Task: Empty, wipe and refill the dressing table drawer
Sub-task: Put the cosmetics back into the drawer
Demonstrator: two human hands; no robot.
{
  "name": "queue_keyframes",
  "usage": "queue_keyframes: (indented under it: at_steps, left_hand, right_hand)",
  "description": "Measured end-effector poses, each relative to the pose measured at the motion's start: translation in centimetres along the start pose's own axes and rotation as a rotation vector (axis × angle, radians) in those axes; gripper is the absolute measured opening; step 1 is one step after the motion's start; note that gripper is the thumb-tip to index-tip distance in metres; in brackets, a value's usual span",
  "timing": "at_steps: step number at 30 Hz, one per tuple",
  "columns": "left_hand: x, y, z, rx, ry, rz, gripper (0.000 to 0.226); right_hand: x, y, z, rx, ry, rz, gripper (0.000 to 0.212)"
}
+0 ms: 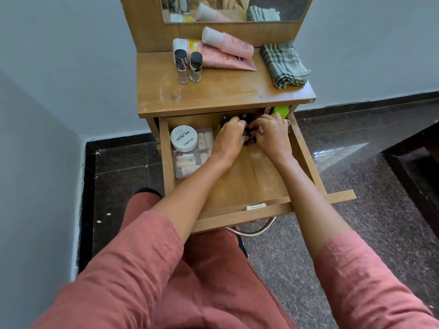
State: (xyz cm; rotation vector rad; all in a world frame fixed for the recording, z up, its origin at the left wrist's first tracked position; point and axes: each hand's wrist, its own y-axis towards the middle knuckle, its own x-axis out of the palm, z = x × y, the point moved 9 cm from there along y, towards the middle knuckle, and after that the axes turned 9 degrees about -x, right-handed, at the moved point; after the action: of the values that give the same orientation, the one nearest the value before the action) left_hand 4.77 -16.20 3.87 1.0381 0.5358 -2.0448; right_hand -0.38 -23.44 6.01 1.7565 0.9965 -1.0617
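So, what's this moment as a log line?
step: emptying drawer | left hand: grips dark-capped bottles | right hand: grips same bottles | tabletop: cloth, tubes

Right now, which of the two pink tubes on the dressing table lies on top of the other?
The rear tube, nearest the mirror: it rests tilted across the front tube, which lies flat on the tabletop.

- Both forearms stretch forward and converge, bare below the elbow.
- Left hand [229, 136] lies palm down, its fingers curled over small dark bottles [247, 133].
- Right hand [273, 135] lies palm down, its fingers curled round the same bottles.
- The hands sit close together, fingertips nearly meeting.
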Motion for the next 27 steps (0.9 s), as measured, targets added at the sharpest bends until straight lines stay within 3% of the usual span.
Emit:
queue_keyframes:
  at_steps: [10, 15, 19, 23, 27]
  left_hand:
    - [-0.3, -0.6, 0.0, -0.007, -0.026, 0.026, 0.027]
    - [-2.6, -0.8, 0.3, 0.009, -0.107, 0.073, 0.030]
    - [-7.5, -1.2, 0.7, 0.069, -0.217, 0.263, 0.026]
    - [-13.4, -1.3, -0.2, 0.105, -0.242, 0.495, 0.021]
    - [-17.7, -0.6, -2.3, 0.031, -0.200, 0.654, 0.023]
  right_hand:
    - [0.2, -0.2, 0.1, 0.010, 0.008, -0.004, 0.031]
    - [-1.8, 0.5, -1.0, -0.003, 0.098, 0.103, 0.025]
    - [-4.4, 2.4, -3.8, -0.049, 0.268, 0.235, 0.018]
    - [-5.9, 5.2, -7.0, -0.098, 0.396, 0.271, 0.018]
    - [-5.6, 8.1, -9.2, -0.127, 0.403, 0.235, 0.030]
